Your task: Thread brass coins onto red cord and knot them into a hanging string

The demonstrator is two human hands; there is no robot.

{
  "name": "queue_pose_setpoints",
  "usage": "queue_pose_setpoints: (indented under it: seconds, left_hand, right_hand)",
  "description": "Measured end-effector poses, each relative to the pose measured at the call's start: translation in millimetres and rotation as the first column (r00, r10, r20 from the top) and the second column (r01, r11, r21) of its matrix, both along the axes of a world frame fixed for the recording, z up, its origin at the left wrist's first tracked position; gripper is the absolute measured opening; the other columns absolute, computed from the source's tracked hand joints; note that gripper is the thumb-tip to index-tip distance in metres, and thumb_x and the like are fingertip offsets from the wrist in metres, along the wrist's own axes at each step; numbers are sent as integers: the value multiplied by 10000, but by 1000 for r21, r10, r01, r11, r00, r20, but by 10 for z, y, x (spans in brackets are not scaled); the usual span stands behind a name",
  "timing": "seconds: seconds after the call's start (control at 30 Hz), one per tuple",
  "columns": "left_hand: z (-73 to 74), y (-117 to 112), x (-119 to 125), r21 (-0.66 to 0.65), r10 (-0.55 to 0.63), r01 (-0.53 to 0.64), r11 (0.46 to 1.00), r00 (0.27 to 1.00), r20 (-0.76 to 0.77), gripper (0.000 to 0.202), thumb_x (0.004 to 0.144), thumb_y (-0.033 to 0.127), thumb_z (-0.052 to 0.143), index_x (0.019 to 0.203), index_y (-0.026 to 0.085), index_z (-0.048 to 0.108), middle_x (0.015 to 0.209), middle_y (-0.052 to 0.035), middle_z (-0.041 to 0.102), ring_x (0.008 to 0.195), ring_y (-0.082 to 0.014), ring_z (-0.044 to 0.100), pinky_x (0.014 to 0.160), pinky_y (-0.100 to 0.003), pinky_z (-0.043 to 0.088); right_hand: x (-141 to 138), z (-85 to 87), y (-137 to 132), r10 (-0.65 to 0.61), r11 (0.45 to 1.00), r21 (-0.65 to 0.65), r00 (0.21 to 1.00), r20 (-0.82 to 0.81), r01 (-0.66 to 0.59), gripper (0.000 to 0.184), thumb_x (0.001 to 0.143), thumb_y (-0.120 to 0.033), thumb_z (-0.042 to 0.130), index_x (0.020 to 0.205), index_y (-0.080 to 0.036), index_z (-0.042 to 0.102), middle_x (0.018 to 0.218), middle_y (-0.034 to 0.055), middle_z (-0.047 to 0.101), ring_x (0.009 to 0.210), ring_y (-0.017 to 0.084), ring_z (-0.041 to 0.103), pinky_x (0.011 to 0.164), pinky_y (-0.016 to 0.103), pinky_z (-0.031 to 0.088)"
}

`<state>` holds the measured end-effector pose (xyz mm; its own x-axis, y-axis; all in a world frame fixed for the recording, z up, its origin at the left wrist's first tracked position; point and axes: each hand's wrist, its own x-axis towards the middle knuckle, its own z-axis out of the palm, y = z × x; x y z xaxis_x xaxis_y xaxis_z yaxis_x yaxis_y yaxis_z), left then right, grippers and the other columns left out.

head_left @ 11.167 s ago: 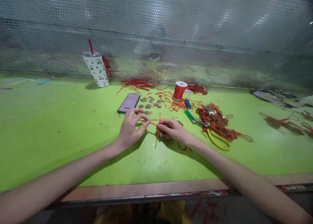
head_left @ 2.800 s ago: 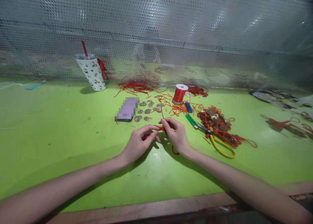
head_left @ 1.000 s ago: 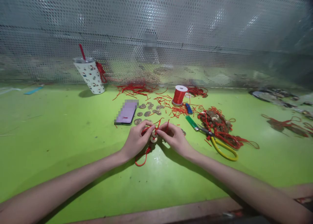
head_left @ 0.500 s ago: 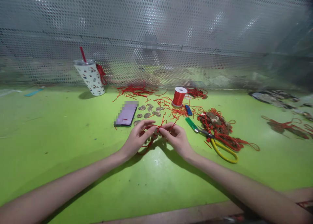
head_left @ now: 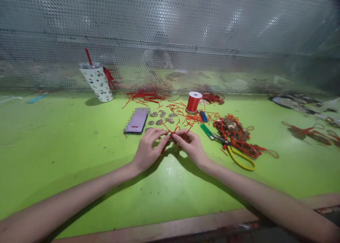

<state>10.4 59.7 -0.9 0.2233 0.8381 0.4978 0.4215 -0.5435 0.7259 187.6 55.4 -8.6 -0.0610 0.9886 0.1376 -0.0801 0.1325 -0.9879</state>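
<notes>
My left hand (head_left: 148,149) and my right hand (head_left: 190,145) meet at the middle of the green table (head_left: 79,147), fingertips pinched together on a red cord (head_left: 172,134) whose short ends stick up between them. The rest of the cord and any coin on it are hidden under my fingers. Loose bronze coins (head_left: 162,117) lie just beyond my hands, next to a phone (head_left: 136,121). A spool of red cord (head_left: 193,102) stands further back.
Yellow-handled scissors (head_left: 236,156) and a green lighter (head_left: 206,130) lie right of my hands beside a heap of finished red-cord coin knots (head_left: 235,129). A blue lighter (head_left: 203,116) and cut red cord scraps (head_left: 146,94) lie behind. A cup with a straw (head_left: 97,80) stands back left. A perforated metal screen (head_left: 170,41) closes the back.
The dangling cord loop and the pale coin seen one second ago are now tucked under my fingers. Both hands have drawn slightly away from me and stay pinched together.
</notes>
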Motion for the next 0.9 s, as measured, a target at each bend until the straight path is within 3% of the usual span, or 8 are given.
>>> queue_pose_setpoints:
  seconds: [0.13, 0.23, 0.33, 0.47, 0.57, 0.73, 0.83, 0.9]
  left_hand:
    - [1, 15, 23, -180, -168, 175, 968, 984, 55, 302, 948, 407, 600, 1099, 176, 722, 1067, -105, 749, 1013, -260, 672, 931, -392, 516]
    - [4, 28, 27, -395, -242, 314, 864, 945, 222, 448, 944, 465, 602, 1262, 154, 646, 966, -89, 745, 855, -223, 687, 758, -338, 558]
    - [-2, 65, 35, -517, -224, 432, 739, 881, 417, 559, 924, 522, 624, 1347, 159, 575, 865, -63, 720, 710, -182, 667, 628, -297, 555]
    - [-48, 140, 68, -576, -210, 562, 594, 799, 563, 590, 918, 632, 577, 1237, 137, 622, 693, -45, 680, 589, -177, 654, 545, -291, 560]
    - [-79, 173, 95, -596, -239, 626, 504, 764, 600, 588, 935, 668, 509, 1071, 120, 670, 585, -41, 649, 483, -159, 617, 490, -266, 534]
    - [-29, 145, 97, -589, -199, 681, 436, 711, 675, 532, 922, 627, 573, 977, 107, 673, 762, -109, 732, 534, -144, 659, 499, -235, 533]
    - [6, 146, 55, -569, -249, 709, 416, 691, 679, 443, 879, 457, 730, 1114, 93, 638, 859, -126, 757, 618, -151, 706, 587, -241, 572]
    - [7, 167, 19, -579, -293, 715, 392, 693, 659, 490, 856, 349, 783, 1223, 91, 588, 848, -120, 763, 678, -179, 740, 644, -265, 596]
  right_hand:
    - [-7, 8, -19, 55, 998, -15, 998, 5, -55, 292, 794, -468, 768, 839, -184, 718, 700, 4, 694, 574, 115, 591, 535, 249, 476]
    - [-14, 26, -38, 90, 996, -23, 996, -14, -90, 271, 792, -451, 776, 826, -186, 729, 686, -1, 700, 584, 122, 610, 561, 261, 498]
    - [-30, 54, -62, 126, 991, -26, 990, -63, -128, 266, 799, -448, 780, 827, -188, 729, 696, 4, 720, 612, 141, 657, 611, 291, 550]
    - [-60, 83, -93, 160, 986, -32, 981, -109, -165, 302, 814, -489, 764, 841, -193, 705, 683, 8, 723, 547, 169, 675, 557, 328, 573]
    - [-60, 73, -94, 117, 993, 25, 992, -45, -115, 283, 843, -473, 745, 843, -192, 707, 662, 5, 701, 520, 170, 663, 535, 324, 551]
    - [-9, 9, -39, -5, 989, 146, 990, 142, -16, 229, 861, -406, 738, 807, -184, 743, 706, 25, 694, 648, 171, 643, 639, 318, 521]
    - [18, -22, -13, 24, 991, 125, 989, 145, -42, 236, 871, -415, 723, 844, -182, 744, 717, 26, 695, 627, 159, 615, 619, 306, 501]
    - [26, -29, -8, 23, 992, 117, 988, 151, -41, 231, 868, -410, 724, 861, -180, 748, 784, 43, 723, 674, 167, 635, 645, 308, 508]
